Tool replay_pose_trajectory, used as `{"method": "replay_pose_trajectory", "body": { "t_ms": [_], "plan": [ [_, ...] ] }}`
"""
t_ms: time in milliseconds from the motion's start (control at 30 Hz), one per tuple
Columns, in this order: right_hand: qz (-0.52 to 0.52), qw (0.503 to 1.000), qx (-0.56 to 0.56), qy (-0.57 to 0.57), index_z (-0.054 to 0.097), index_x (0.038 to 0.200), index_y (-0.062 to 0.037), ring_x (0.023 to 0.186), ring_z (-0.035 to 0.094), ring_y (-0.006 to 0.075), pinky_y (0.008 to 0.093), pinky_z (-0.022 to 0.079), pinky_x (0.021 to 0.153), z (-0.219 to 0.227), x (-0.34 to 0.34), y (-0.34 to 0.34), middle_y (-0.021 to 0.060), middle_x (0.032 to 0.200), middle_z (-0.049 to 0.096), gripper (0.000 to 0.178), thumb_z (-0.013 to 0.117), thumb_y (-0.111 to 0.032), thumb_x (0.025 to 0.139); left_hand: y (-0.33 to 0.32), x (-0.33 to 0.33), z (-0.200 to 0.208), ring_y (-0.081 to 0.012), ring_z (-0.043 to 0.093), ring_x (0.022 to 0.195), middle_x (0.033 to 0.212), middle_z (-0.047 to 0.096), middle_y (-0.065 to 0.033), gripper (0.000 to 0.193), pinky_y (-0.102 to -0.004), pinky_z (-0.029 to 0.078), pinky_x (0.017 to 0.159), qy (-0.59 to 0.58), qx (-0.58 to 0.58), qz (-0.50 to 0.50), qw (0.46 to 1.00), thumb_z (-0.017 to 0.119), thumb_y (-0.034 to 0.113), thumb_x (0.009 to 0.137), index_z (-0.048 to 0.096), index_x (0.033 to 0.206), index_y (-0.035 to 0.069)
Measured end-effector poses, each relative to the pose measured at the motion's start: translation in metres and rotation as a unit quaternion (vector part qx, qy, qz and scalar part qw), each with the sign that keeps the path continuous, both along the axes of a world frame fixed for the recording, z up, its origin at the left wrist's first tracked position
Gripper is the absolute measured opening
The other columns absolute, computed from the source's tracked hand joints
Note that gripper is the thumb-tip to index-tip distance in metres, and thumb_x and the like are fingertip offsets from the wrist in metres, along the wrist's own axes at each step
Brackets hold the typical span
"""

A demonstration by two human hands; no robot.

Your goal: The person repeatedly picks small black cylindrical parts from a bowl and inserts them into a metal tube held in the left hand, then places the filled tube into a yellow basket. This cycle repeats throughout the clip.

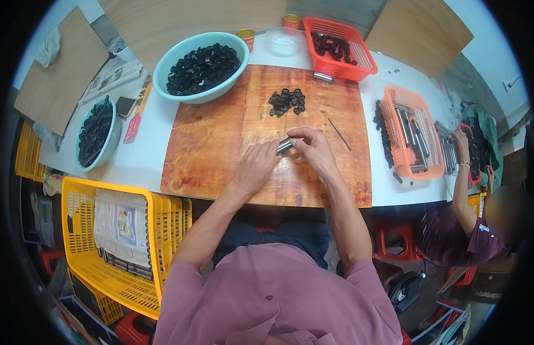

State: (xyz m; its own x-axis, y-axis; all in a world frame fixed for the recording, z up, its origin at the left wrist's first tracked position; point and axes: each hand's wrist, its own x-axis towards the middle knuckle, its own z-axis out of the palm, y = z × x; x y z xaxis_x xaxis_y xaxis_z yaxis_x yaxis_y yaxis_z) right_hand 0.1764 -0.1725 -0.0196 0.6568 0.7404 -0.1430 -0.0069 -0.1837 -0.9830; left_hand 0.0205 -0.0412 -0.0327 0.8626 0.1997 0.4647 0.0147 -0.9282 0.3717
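My left hand (pixel 256 168) is wrapped round a short shiny metal tube (pixel 285 145) above the wooden board (pixel 221 132). The thumb and curled fingers of my right hand (pixel 314 150) close on the tube's right end. Whether a small part sits between those fingertips is hidden. Beyond my hands lies a small pile of black plastic caps (pixel 287 102). To the right of the pile, a thin dark rod (pixel 340 134) rests on the board.
A large light-blue basin (pixel 159 75) of black parts stands back left, a smaller basin (pixel 113 138) further left. Red (pixel 359 72) and orange (pixel 397 115) baskets are right. A yellow crate (pixel 157 241) stands beside my left arm. At far right, another person's hand (pixel 462 146) reaches among tubes.
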Motion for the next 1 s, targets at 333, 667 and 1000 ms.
{"method": "replay_pose_trajectory", "body": {
  "t_ms": [333,667,1000],
  "plan": [
    [-0.005,0.999,0.040,-0.031,0.067,0.117,0.0030,0.097,0.068,0.0163,0.0290,0.053,0.087,-0.023,-0.002,-0.001,0.0093,0.103,0.072,0.027,0.060,0.007,0.092,-0.003,0.005,-0.010,-0.0336,0.065,0.097,0.106,0.068,-0.0166,0.038,-0.0423,0.053,0.087,-0.027,0.027,0.010,0.999,0.074,0.011,0.084,0.063,0.119,-0.001],
    [-0.021,0.988,-0.016,-0.155,0.069,0.106,0.0026,0.089,0.069,0.0260,0.0360,0.054,0.082,-0.008,0.004,0.007,0.0164,0.095,0.072,0.019,0.066,-0.007,0.090,-0.004,0.009,0.007,-0.0335,0.065,0.093,0.098,0.066,-0.0151,0.032,-0.0433,0.053,0.083,0.007,-0.043,0.014,0.999,0.077,0.011,0.082,0.067,0.111,0.000],
    [-0.066,0.896,-0.118,-0.424,0.065,0.097,0.0012,0.095,0.059,0.0395,0.0497,0.046,0.085,-0.019,0.006,0.067,0.0221,0.096,0.064,0.020,0.062,-0.018,0.093,0.008,0.013,0.010,-0.0333,0.062,0.091,0.100,0.062,-0.0141,0.028,-0.0420,0.052,0.080,0.026,-0.040,-0.017,0.999,0.078,0.012,0.081,0.069,0.106,0.002]
  ]
}}
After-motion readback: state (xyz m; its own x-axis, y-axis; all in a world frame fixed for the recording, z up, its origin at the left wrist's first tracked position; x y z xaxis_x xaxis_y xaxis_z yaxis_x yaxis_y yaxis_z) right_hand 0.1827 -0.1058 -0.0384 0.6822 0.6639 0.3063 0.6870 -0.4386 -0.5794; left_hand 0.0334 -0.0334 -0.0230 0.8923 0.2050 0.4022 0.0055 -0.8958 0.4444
